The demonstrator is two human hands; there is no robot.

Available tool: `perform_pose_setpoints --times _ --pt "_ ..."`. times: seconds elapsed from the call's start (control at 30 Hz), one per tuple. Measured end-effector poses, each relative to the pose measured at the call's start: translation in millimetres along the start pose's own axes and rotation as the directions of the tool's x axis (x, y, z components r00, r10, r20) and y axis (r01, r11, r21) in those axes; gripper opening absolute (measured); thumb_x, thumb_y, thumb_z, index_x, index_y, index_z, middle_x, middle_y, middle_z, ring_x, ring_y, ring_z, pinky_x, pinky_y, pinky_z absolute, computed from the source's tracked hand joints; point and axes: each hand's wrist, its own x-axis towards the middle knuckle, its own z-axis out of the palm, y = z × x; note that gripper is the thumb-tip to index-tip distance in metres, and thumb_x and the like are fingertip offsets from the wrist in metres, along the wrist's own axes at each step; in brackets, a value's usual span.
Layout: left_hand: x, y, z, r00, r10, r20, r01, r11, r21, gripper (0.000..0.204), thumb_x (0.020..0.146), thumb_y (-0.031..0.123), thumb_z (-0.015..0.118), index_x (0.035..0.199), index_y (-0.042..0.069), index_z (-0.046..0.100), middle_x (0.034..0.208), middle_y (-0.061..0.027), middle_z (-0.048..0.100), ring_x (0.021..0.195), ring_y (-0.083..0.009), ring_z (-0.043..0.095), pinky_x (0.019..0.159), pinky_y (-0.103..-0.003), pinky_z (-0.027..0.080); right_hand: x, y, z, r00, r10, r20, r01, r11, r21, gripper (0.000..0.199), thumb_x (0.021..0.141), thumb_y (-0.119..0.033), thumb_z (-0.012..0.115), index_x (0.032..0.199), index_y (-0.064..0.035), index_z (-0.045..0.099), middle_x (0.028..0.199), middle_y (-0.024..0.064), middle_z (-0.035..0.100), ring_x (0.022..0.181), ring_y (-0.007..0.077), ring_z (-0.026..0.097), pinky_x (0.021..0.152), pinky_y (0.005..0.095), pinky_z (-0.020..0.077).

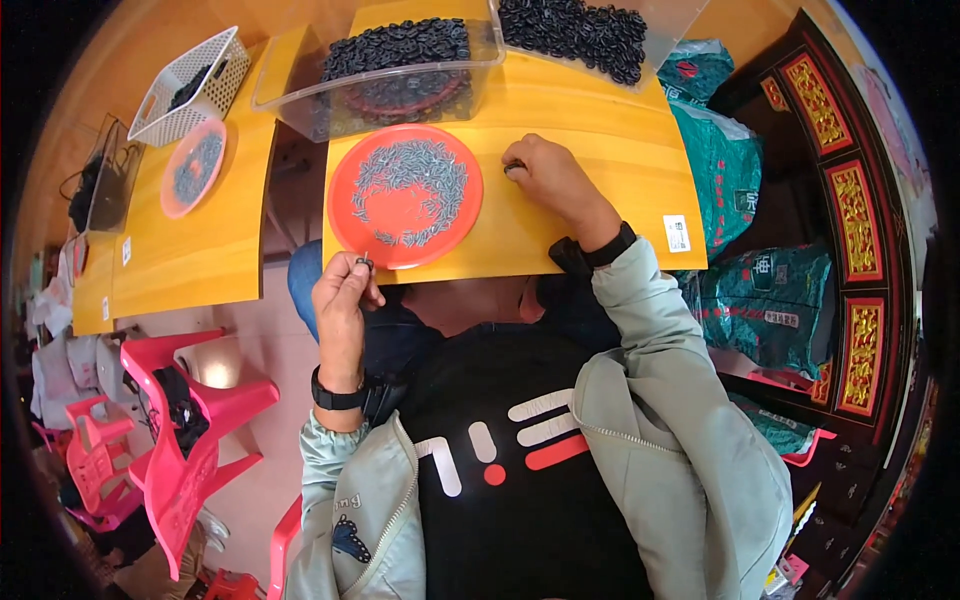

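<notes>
My left hand [345,297] is closed at the table's front edge, thumb and fingers pinching a small black part [364,262] with a thin metal screw standing up from it. Just beyond it lies a round red plate [345,215] with many loose silver screws [440,180] spread over it. Over the table to the right of the plate, my right hand [552,182] is closed, a small black piece [514,167] showing at its fingertips. The exact shape of that piece is partly hidden by the fingers.
A clear plastic bin [300,92] of black parts stands behind the plate, with another black heap [580,40] to its right. At left are a white basket [205,85] and a pink plate [172,200] of screws. Pink chairs [190,440] and green sacks [765,300] flank me.
</notes>
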Motion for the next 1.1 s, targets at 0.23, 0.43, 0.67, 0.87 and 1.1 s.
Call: perform_pose_setpoints --times 0.23,0.43,0.67,0.87,1.1 --pt "0 -2 3 1.0 -0.002 0.003 0.002 1.0 -0.008 0.013 0.091 0.015 0.047 0.083 0.005 0.053 0.063 0.0002 0.051 0.056 -0.0082 0.05 0.054 -0.02 0.038 -11 0 -1 0.998 0.046 -0.039 -0.043 0.997 0.065 0.014 0.074 -0.004 0.057 0.087 -0.0009 0.062 0.084 0.0155 0.06 0.08 0.0331 0.059 0.071 0.0377 0.0478" --pt "-2 1 6 0.999 -0.03 -0.012 0.03 0.999 0.015 0.018 0.092 0.017 0.046 0.081 0.004 0.051 0.064 -0.0036 0.051 0.056 -0.0129 0.05 0.056 -0.024 0.04 -14 -33 -6 0.974 -0.079 -0.214 0.12 0.975 0.185 0.014 0.077 -0.002 0.057 0.09 -0.0021 0.061 0.079 0.0138 0.058 0.073 0.0299 0.059 0.064 0.0339 0.0475" --pt "-2 -1 9 1.0 -0.026 -0.003 0.026 1.0 -0.012 0.013 0.09 0.016 0.048 0.083 0.006 0.053 0.063 0.0001 0.051 0.055 -0.0086 0.05 0.053 -0.02 0.038 -10 -67 -8 0.967 -0.138 -0.217 0.189 0.952 0.239 0.021 0.078 -0.004 0.059 0.098 -0.005 0.063 0.079 0.0122 0.057 0.069 0.0264 0.058 0.062 0.033 0.0465" --pt "-3 -1 8 1.0 -0.029 -0.009 0.029 0.999 -0.015 0.014 0.09 0.016 0.048 0.083 0.005 0.054 0.063 0.0 0.052 0.055 -0.0087 0.05 0.053 -0.02 0.038 -8 -80 -4 0.994 -0.089 -0.059 0.106 0.867 0.487 0.026 0.078 -0.003 0.062 0.105 -0.0028 0.062 0.078 0.0057 0.058 0.071 0.014 0.059 0.063 0.026 0.0462" --pt "-4 2 8 1.0 -0.013 0.009 0.013 1.0 0.0 0.015 0.091 0.016 0.047 0.083 0.005 0.053 0.064 0.0001 0.051 0.056 -0.0081 0.049 0.054 -0.02 0.038 -4 -94 4 0.969 0.071 0.236 -0.244 0.409 0.879 0.025 0.081 -0.004 0.064 0.104 0.0021 0.059 0.087 0.004 0.062 0.081 0.008 0.059 0.07 0.0211 0.0483"
